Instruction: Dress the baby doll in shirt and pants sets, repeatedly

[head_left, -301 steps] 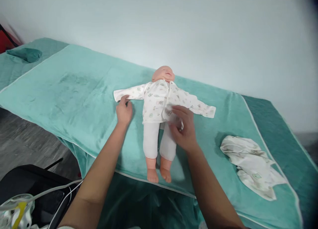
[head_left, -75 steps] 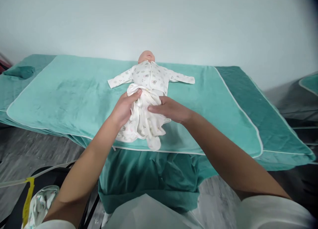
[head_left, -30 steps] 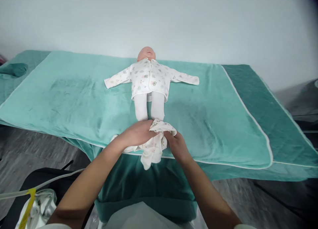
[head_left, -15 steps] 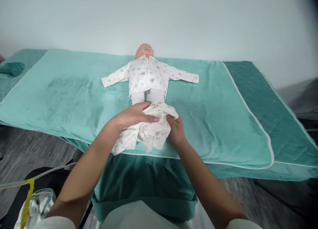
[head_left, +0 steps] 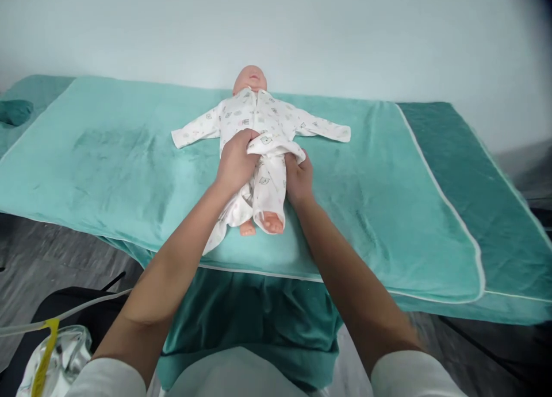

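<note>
A doll (head_left: 250, 78) lies on its back, its head toward the wall, in a white printed jacket (head_left: 241, 112) with both sleeves spread. White printed pants (head_left: 268, 184) cover one leg, and a bare foot (head_left: 273, 221) shows at that cuff. The other pant leg hangs loose beside a second foot (head_left: 247, 228). My left hand (head_left: 238, 160) grips the waistband at its left side, and my right hand (head_left: 299, 176) grips it at the right. Both hands are closed at the doll's waist, with some fingertips hidden by the cloth.
A green blanket with white piping (head_left: 121, 155) covers the bed, which stands against a pale wall. Darker green cloth (head_left: 254, 311) hangs at the front. At the lower left are a pale tube (head_left: 92, 301), a yellow strap (head_left: 46, 357) and a clear object.
Both hands have moved up the doll's legs to the waist, drawing the pants' waistband along. One foot now shows through a cuff, the other beside the loose cloth.
</note>
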The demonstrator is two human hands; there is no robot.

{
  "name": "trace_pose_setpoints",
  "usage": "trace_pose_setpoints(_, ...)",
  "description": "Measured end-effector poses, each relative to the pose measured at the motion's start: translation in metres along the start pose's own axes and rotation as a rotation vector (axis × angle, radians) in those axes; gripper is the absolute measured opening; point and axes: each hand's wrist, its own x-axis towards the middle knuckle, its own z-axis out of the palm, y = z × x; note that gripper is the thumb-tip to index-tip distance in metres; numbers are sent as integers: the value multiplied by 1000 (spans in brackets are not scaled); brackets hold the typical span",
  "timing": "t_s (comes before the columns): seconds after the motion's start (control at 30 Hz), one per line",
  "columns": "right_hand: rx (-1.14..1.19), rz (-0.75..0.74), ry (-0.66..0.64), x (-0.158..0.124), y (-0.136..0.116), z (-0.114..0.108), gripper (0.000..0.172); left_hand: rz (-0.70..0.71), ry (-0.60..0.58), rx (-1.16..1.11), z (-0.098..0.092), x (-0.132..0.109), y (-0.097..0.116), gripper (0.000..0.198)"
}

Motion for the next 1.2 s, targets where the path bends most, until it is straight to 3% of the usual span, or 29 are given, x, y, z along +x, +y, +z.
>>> trace_pose_setpoints(0.13, 18, 14, -13, -10, 3, -4, 19, -123, -137, -345, -15, -18, -12, 35)
trace_pose_setpoints(0.23, 8, -85, -120, -18, -17, -11, 25, -235, -223, -633, -31, -28, -21, 45)
trace_pose_setpoints(0.33, -52, -129, -405, -7, -56, -9, 32, -320, -212, -785, -38, -28, -24, 44)
trace_pose_setpoints(0.43, -232, -28, -824, 17, -94, 6, 36, -339, -121, -805, -35, -22, -21, 40)
trace_pose_setpoints(0.5, -201, 41, -938, 30, -103, 18, 36, -304, -32, -798, -33, -18, -19, 40)
trace_pose_setpoints(0.6, 37, 151, -906, 37, -88, 28, 31, -282, -58, -795, -34, -15, -18, 46)
trace_pose_setpoints(0.7, 282, 247, -803, 33, -61, 24, 30, -325, -272, -742, -41, -16, -20, 55)
trace_pose_setpoints(0.77, 381, 278, -782, 30, -51, 20, 32, -356, -354, -696, -46, -16, -22, 52)
trace_pose_setpoints(1.0, 528, 204, -833, 33, -56, 20, 46, -330, -532, -607, -50, -10, -22, 43)
trace_pose_setpoints(1.07, 464, 204, -856, 32, -61, 19, 47, -332, -442, -659, -45, -12, -20, 41)
trace_pose_setpoints(1.2, 204, 192, -965, 24, -76, 19, 35, -356, -103, -728, -30, -18, -15, 39)
